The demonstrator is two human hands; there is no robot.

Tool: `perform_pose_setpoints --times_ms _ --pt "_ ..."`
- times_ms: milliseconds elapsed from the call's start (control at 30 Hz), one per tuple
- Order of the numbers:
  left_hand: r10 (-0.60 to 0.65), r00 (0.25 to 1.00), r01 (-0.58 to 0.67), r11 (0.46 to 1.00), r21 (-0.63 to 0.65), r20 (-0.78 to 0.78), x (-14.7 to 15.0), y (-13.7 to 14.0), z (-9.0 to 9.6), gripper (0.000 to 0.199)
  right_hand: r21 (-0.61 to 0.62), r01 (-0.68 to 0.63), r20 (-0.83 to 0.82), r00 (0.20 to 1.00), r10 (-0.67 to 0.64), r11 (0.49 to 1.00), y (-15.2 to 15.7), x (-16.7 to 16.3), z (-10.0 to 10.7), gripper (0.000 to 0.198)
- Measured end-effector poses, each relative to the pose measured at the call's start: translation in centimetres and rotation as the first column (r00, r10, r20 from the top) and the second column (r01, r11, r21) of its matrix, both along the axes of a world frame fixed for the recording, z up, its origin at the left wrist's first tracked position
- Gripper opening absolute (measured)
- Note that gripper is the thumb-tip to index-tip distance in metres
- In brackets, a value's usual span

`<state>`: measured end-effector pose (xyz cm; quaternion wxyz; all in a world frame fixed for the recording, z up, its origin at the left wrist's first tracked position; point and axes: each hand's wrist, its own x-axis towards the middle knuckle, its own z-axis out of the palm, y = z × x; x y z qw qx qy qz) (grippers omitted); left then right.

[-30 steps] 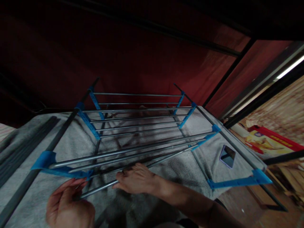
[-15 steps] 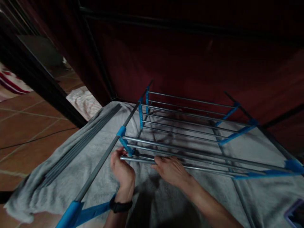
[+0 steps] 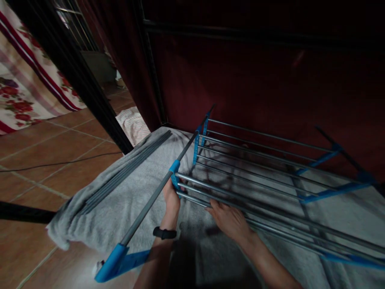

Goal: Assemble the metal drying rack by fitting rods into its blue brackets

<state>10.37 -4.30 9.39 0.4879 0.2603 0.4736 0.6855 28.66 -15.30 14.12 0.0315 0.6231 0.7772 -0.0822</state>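
Note:
A rack of grey metal tubes [image 3: 249,166] with blue plastic joints lies on a grey fleece blanket [image 3: 129,212]. My left hand [image 3: 172,202], with a black band on its wrist, is closed round a blue plastic bracket [image 3: 175,181] on the rack's near left side; its fingertips are partly hidden behind it. At the lower end of that bracket sits the left end of the nearest metal tube [image 3: 195,199]. My right hand [image 3: 227,218] grips this tube a little further right, thumb side toward the bracket.
Several loose grey tubes [image 3: 126,174] lie together along the blanket's left side. A blue corner piece [image 3: 116,261] ends the long side pole near me. Dark posts [image 3: 75,76] and a dark red cloth panel [image 3: 240,84] stand around. A black cable [image 3: 60,162] crosses the tiled floor.
The tube's left end, apart in front of the bracket before, now meets its lower end. My left hand has moved up round the bracket. The view has swung left, shifting everything rightward.

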Motion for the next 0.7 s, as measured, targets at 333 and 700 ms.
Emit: perform_pose_setpoints --times_ms 333,700 --pt "0.107 0.968 -0.115 0.993 -0.022 -0.226 0.6 -0.4 0.9 0.045 -0.006 -0.004 0.001 1.0 0.004 1.0 0.1 0.3 -0.4 0.037" --pt "0.195 0.926 -0.191 0.981 0.045 -0.322 0.9 -0.5 -0.9 0.054 -0.036 -0.146 -0.261 0.956 0.132 0.989 3.4 -0.9 -1.2 0.044"
